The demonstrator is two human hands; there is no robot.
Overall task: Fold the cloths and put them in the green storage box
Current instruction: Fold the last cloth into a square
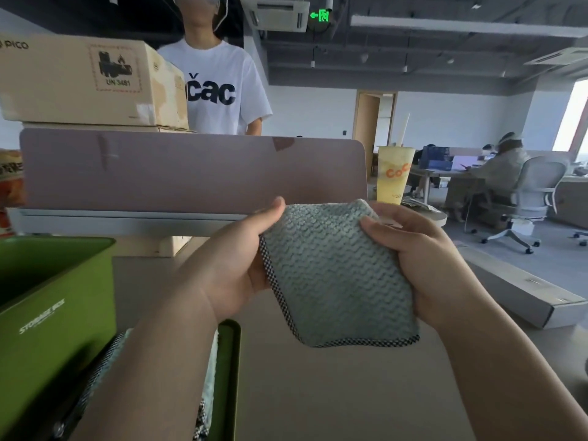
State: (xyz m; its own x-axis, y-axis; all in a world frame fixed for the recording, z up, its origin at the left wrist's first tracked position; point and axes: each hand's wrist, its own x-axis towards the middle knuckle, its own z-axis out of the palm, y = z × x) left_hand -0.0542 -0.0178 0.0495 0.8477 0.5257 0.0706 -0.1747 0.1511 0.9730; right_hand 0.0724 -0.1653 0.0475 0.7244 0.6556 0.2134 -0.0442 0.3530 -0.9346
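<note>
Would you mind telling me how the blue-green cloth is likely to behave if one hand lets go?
Probably floppy: the cloth sags between the left hand and right hand, its lower corner hanging free. Likely light, since two loose pinches carry it. Its nubbly weave should resist slipping from a grip.

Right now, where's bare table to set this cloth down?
Bare table lies below the cloth, which the left hand and right hand hold. It is bordered by the green tray on the left and the flat carton on the right. The left is crowded: the green box and piled cloths in the tray.
</note>
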